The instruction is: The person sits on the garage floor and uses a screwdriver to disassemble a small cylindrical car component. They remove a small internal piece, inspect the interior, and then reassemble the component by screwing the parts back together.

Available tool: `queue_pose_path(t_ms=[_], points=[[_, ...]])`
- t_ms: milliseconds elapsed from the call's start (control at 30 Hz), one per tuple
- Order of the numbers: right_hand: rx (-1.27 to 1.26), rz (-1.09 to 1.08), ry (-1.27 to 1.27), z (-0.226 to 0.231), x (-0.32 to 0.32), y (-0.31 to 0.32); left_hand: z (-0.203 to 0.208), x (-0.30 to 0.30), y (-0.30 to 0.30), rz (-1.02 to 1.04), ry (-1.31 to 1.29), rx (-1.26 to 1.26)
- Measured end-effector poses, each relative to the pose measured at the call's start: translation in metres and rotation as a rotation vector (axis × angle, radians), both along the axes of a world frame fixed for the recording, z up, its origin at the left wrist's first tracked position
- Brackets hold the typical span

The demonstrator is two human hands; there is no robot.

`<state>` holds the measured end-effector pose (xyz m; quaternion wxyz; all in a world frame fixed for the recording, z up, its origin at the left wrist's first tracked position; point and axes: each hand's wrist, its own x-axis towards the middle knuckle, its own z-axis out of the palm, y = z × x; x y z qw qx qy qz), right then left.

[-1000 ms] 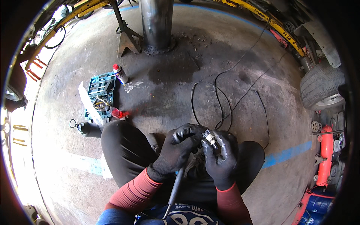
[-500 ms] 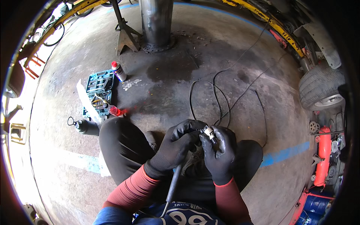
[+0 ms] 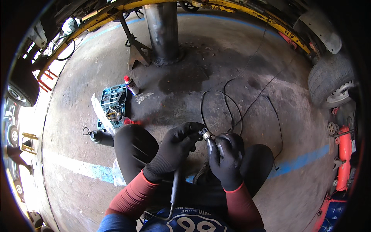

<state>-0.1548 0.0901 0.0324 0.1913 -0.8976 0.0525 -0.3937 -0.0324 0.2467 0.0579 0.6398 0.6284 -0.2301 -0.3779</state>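
Both hands wear black work gloves and meet in front of my lap. Between their fingertips is a small cylindrical fitting [image 3: 207, 135] with a silver metal band and a black end. My left hand [image 3: 178, 140] pinches its black end. At the other side, my right hand [image 3: 227, 156] grips the fitting with thumb and fingers, hiding its lower part. A grey tube [image 3: 176, 187] with a bent thin end hangs below my left wrist, against my shirt; its upper end is hidden.
An open green socket set [image 3: 113, 97] lies left, beside a red-capped spray can [image 3: 131, 86], a red transparent bottle [image 3: 127, 120] and a black bottle [image 3: 101, 138]. A black cable [image 3: 202, 110] loops ahead. Beyond stand a jack stand [image 3: 136, 52] and steel post [image 3: 162, 33].
The fitting has turned, its black end now toward my left fingers. My right hand has closed over its lower part. The view has shifted, so the floor things appear lower and further right.
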Motion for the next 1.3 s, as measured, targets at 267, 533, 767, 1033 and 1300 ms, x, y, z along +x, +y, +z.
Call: queue_pose_path(t_ms=[267,533,767,1033,1300], points=[[0.938,0.094,-0.083,-0.003,0.010,0.004,0.017,-0.008,-0.001,0.027,-0.420,0.117],[0.877,0.193,-0.034,-0.015,0.008,0.006,0.016,-0.016,-0.002,0.085,-0.395,-0.017],[1.083,0.181,0.034,-0.039,0.006,-0.022,0.097,0.037,0.052,0.054,-1.058,0.094],[1.060,0.418,0.191,-0.058,0.011,-0.004,0.309,0.065,0.183,0.665,-2.283,0.334],[1.194,0.631,0.209,-0.027,0.026,0.023,0.388,0.037,0.238,-0.232,-0.586,-0.923]])
